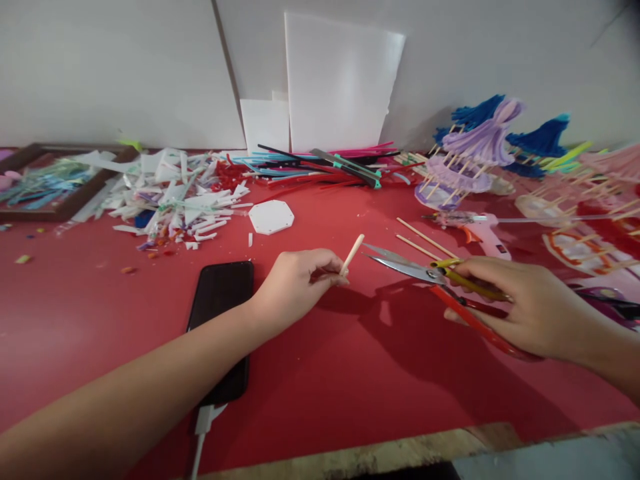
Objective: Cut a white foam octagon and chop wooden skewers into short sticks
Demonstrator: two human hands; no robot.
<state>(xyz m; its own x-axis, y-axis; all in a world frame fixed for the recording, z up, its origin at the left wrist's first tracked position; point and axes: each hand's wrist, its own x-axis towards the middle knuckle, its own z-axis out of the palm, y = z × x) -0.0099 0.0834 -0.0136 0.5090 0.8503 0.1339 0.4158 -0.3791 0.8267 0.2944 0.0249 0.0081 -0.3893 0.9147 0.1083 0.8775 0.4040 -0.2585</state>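
My left hand (300, 280) pinches a short wooden stick (353, 253) between thumb and fingers, its free end tilted up to the right. In my right hand (525, 307) is a pair of scissors (415, 269) with a yellow and a red handle. The blades are slightly parted, and their tips point left, close to the stick's upper end but apart from it. Two longer wooden sticks (425, 237) lie on the red table just behind the blades. A white eight-sided piece (271, 217) with small holes near its edge lies beyond my left hand.
A black phone (220, 293) with a white cable lies under my left forearm. White scraps (185, 193) are heaped at the back left, near pipe cleaners (320, 167). A pink glue gun (480, 233) and several fuzzy-roofed carousel-like models (465, 160) stand right. White boards (343, 80) lean behind.
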